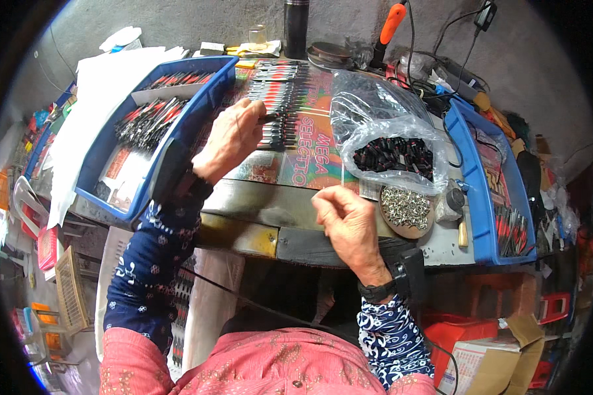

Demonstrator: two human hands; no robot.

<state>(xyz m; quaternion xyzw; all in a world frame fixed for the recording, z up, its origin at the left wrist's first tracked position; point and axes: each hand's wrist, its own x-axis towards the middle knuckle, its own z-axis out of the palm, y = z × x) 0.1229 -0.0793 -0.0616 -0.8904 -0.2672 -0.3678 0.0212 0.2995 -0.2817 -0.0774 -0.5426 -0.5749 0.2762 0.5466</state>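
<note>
A long row of black, red and silver pens (280, 89) lies side by side on a colourful printed board (310, 148). At the left edge of this row is my left hand (234, 135), its fingers closed on a short dark pen part (268, 118) that sticks out toward the row. My right hand (349, 227) hovers by the front edge of the bench with thumb and fingertips pressed together; anything between them is too small to make out. Beside it, a round dish (423, 232) holds many small silvery metal pieces. Behind the dish, an open clear plastic bag (356, 135) contains black pen parts with red bits.
A blue tray (153, 187) of pens stands at the left, on white sheets (79, 145). Another blue tray (484, 230) with pens is on the right. At the back are a dark cylinder (296, 29), an orange-handled tool (392, 23) and loose cables. A small jar (450, 204) stands near the dish.
</note>
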